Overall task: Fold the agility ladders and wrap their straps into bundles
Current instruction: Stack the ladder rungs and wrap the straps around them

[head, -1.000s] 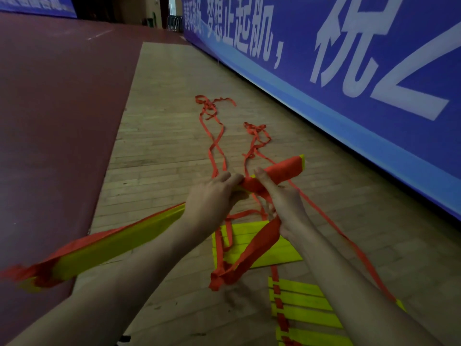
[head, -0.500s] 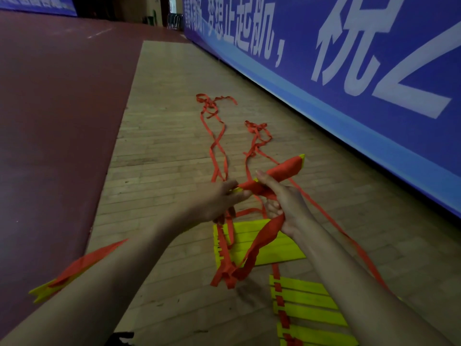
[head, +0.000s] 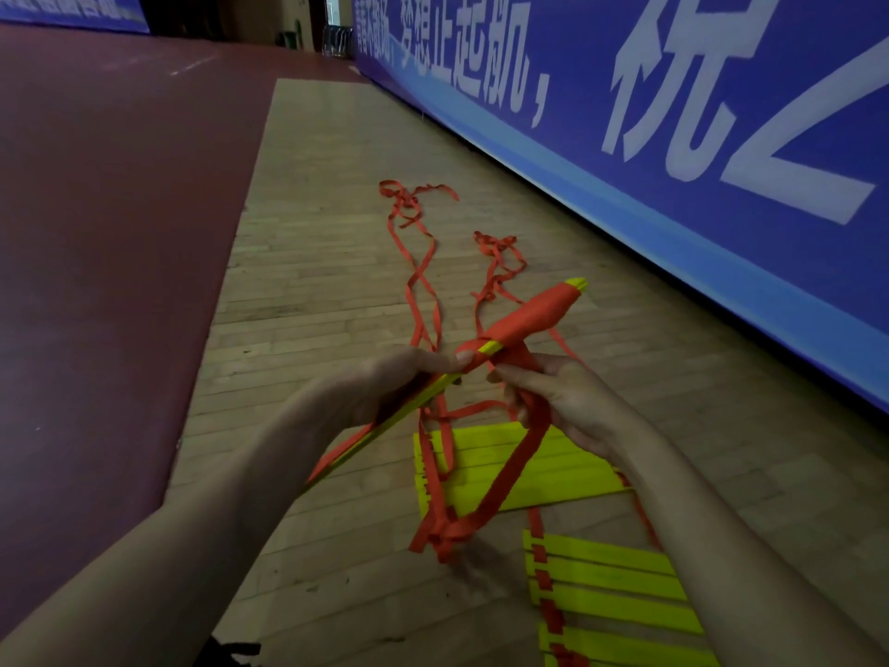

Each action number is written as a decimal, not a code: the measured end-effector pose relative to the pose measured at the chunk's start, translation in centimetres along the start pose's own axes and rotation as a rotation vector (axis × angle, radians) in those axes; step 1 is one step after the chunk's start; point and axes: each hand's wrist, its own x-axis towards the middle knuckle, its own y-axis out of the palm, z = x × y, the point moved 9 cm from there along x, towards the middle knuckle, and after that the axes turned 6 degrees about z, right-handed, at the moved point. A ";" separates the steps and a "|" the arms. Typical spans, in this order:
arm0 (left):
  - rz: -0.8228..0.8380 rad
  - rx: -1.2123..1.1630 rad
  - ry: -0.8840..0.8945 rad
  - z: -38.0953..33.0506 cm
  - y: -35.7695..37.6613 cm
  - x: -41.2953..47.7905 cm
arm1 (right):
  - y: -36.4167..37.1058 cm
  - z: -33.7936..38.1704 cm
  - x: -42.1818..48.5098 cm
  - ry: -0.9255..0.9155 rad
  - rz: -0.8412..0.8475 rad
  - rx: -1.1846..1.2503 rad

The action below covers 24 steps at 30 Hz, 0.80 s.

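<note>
A stack of yellow ladder rungs (head: 529, 320), wound in red strap at its far end, points away to the upper right. My left hand (head: 385, 382) grips the stack near its middle, thumb on top. My right hand (head: 558, 402) holds the loose red strap (head: 505, 483) just under the wrapped part; the strap hangs in a loop below it. Two more folded yellow ladders lie on the floor: one (head: 567, 479) under my hands, another (head: 611, 584) nearer at the right.
Long tangled red straps (head: 418, 262) trail away over the wooden floor (head: 312, 281). A blue banner wall (head: 673, 137) runs along the right. Dark red flooring (head: 96, 233) covers the left.
The rung stack has swung from lying crosswise to pointing away from me, its near end drawn in under my left arm. Both hands keep their hold, and the strap loop hangs lower.
</note>
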 end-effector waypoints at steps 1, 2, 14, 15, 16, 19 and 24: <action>-0.020 0.005 0.001 0.0 -0.1 0.2 | -0.2 -0.1 -0.1 -0.002 -0.014 0.000; -0.039 0.024 0.008 0.0 -0.3 0.3 | -0.2 -0.1 -0.2 -0.003 -0.022 0.005; -0.173 0.144 0.167 -0.9 -1.0 0.7 | -0.2 -0.7 -0.7 0.100 -0.004 -0.001; -0.182 0.151 0.181 -1.2 -1.0 0.5 | -0.5 -0.7 -0.6 0.092 -0.039 -0.022; -0.188 0.164 0.192 -1.4 -1.0 0.3 | -0.9 -0.6 -0.6 0.081 -0.069 -0.051; -0.145 0.149 0.229 -2.0 -0.4 -0.2 | -1.4 -0.4 -0.5 0.058 -0.094 -0.117; -0.062 0.070 0.241 -2.3 0.3 -0.7 | -1.0 -0.2 -0.4 0.024 -0.095 -0.073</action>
